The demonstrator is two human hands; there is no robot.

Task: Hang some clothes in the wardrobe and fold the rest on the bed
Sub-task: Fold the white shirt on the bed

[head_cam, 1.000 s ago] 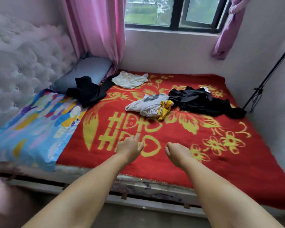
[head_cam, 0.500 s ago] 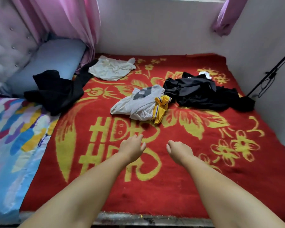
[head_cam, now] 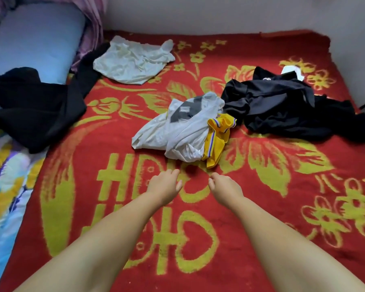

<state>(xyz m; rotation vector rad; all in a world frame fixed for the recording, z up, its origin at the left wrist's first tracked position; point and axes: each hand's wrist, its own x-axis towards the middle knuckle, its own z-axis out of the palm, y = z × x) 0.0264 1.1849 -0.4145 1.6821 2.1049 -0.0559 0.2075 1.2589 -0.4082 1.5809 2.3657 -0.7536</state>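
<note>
on the red blanket (head_cam: 261,239), crumpled white jersey (head_cam: 177,131), left grip (head_cam: 163,185), right grip (head_cam: 226,189) both released

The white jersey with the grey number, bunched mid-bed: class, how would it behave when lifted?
The white jersey lies crumpled in soft folds, so it probably hangs limp. It looks thin, likely light. The yellow garment touching it might drag along.

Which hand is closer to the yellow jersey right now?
Right. The right hand hovers just below the yellow jersey, almost in line with it; the left hand is further to the left, below the white shirt. Neither touches the clothes.
</note>
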